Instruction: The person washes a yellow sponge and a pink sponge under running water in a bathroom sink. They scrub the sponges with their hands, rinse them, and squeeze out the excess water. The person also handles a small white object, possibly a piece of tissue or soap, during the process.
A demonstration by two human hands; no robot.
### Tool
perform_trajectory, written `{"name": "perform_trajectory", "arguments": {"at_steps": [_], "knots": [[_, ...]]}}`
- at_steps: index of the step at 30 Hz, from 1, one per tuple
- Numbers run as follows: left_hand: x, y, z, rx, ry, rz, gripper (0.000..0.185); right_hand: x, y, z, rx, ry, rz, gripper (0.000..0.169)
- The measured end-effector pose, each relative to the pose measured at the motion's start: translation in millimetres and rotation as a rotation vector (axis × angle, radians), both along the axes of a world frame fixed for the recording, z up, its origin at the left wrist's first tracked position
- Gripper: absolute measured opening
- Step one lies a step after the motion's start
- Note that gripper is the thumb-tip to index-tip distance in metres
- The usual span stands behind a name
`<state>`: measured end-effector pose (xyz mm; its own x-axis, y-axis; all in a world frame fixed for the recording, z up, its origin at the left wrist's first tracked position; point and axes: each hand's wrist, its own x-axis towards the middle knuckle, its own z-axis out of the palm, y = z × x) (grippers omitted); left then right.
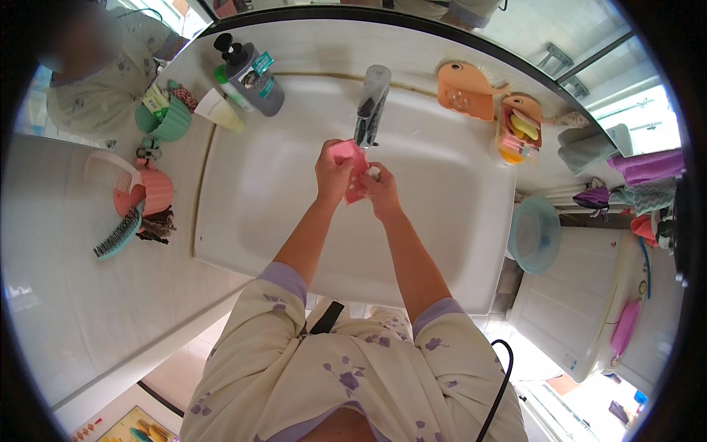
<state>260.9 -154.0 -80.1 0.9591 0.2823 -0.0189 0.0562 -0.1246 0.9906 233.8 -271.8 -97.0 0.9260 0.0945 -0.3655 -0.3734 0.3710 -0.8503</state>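
Observation:
A pink plastic tray with small holes (351,153), perhaps a soap dish insert, is held over the white washbasin (265,182). My left hand (331,182) grips its left side, with the thumb across its face. On the lower right side, the fingers of my right hand (384,192) press against the tray. Something small and white (374,173) shows at my right fingers; whether it is foam or an object I cannot tell. Just above the tray's upper right corner is the spout of the chrome tap (371,108). Whether water runs is not clear.
A grey pump bottle (257,83) and a cream tube (220,110) stand at the back left. Green (165,119) and coral (157,188) wall cups hold combs and small items. Orange whale-shaped soap holders (467,91) hang at the back right. A blue basin (534,235) sits right.

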Motion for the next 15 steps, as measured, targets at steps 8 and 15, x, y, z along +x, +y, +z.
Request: {"name": "perform_trajectory", "arguments": {"at_steps": [8,15], "knots": [[16.2,14.6,27.2,0.888,-0.087,-0.329,0.023,-0.8,-15.6,-3.1,-0.414,-0.04,0.124,0.02],[26.9,36.5,19.0,0.803,-0.084,-0.554,0.022,3.5,-30.3,-7.6,-0.4,-0.063,0.224,0.02]]}}
